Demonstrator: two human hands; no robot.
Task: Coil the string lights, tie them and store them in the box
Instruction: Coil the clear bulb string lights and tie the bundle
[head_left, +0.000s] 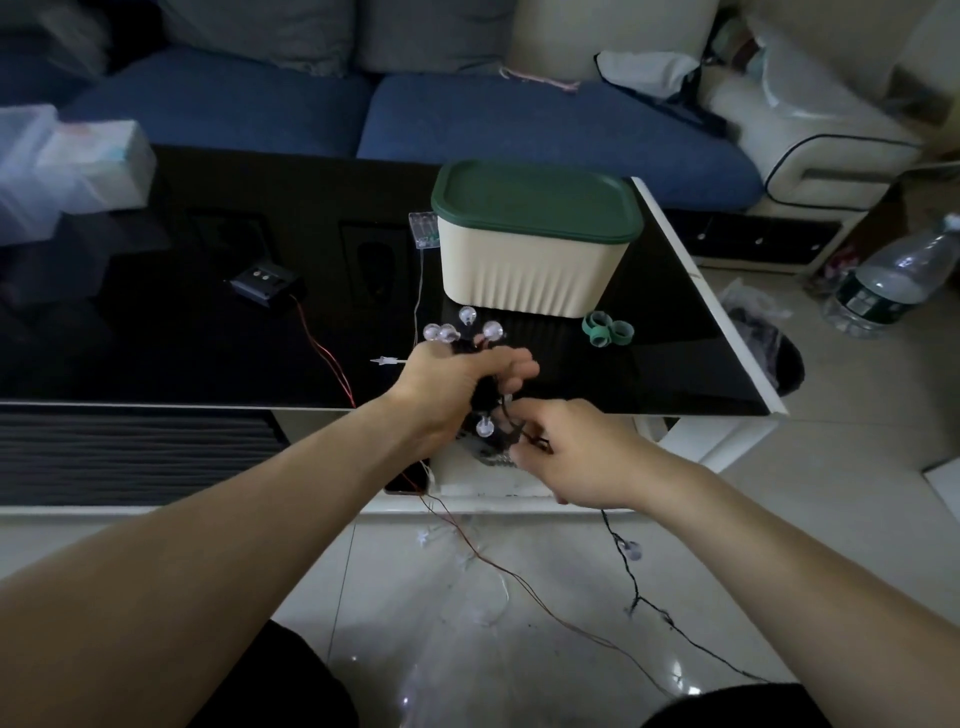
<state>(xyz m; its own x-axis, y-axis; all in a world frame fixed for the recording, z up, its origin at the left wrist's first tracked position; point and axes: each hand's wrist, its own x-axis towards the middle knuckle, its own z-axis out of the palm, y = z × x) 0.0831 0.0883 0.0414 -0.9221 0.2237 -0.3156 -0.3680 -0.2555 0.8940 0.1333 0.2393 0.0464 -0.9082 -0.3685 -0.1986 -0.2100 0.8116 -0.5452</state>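
The left hand (457, 384) holds the string lights (483, 379) bunched over the surface's (208, 338) near edge, its fingers curled round them. The right hand's (576, 452) fingers pinch the loose wire. Wind slowly, keeping loops even. The box (530, 260) waits, lid on, near the far right corner.

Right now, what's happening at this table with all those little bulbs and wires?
A person is winding string lights into a bundle. The left hand grips the coil of bulbs and dark wire, while the right hand pinches the wire to feed it on. The loose tail hangs down to the floor. The cream box on the black table has its green lid on, with green ties beside it.
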